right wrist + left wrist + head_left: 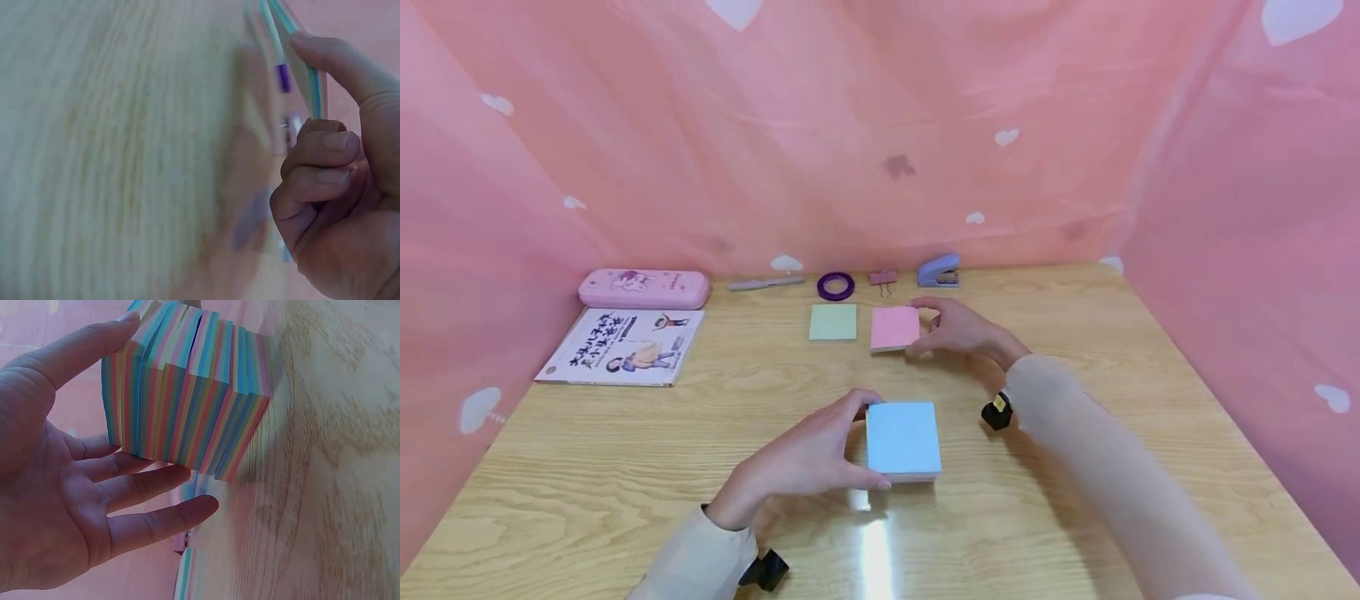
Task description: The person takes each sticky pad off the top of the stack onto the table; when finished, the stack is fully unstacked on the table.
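while left grip, spread wide, clasps blue-topped stack, right grip pinches pink-topped pad

Free room between blue stack and pink pad; binder clip beyond

Lower centre: left hand grips a blue-topped stack of paper from its left side. Just right of centre, right hand pinches pink pad at its right edge; green pad lies just left of that. Upper middle, left to right along the back of the wood-grain table: pen, purple ring, pink binder clip, lilac stapler. Left of frame: pink case above a book
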`<state>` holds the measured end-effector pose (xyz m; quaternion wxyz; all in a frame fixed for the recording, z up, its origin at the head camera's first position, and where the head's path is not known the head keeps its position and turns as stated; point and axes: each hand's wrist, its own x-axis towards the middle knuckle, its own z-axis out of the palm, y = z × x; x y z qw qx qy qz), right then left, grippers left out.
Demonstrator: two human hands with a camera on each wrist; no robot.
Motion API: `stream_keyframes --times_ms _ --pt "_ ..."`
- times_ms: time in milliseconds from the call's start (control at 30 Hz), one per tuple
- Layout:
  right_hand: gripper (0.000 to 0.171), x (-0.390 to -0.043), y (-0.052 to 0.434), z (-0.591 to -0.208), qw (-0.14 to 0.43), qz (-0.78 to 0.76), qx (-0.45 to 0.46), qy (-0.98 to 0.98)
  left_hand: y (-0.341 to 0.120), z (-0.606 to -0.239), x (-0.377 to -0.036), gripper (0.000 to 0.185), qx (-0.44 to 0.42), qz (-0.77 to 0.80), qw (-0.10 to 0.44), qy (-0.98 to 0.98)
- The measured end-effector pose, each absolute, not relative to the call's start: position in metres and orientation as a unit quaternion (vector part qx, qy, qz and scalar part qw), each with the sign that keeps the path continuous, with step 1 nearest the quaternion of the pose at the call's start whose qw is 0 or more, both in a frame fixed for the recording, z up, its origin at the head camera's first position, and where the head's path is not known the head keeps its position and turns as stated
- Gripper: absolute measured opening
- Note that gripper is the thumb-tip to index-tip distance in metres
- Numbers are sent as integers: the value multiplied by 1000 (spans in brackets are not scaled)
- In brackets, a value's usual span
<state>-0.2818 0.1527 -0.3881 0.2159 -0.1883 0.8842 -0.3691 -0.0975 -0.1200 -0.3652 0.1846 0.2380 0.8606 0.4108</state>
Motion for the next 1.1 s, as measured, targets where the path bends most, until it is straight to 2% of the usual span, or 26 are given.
stream_keyframes --times_ms 233,600,800,1100 --pt "86 -294 141 -393 215 -319 -185 904 -119 -366 -100 84 243 410 190 859" --pt "87 -304 134 -398 242 -330 -179 895 -120 -372 -98 86 245 393 180 868" --pt "80 -306 132 -397 238 -318 -185 899 -120 -373 -97 86 245 393 176 869" --pt "86 -309 128 -393 235 -304 -190 904 -120 -372 -99 89 245 389 181 869"
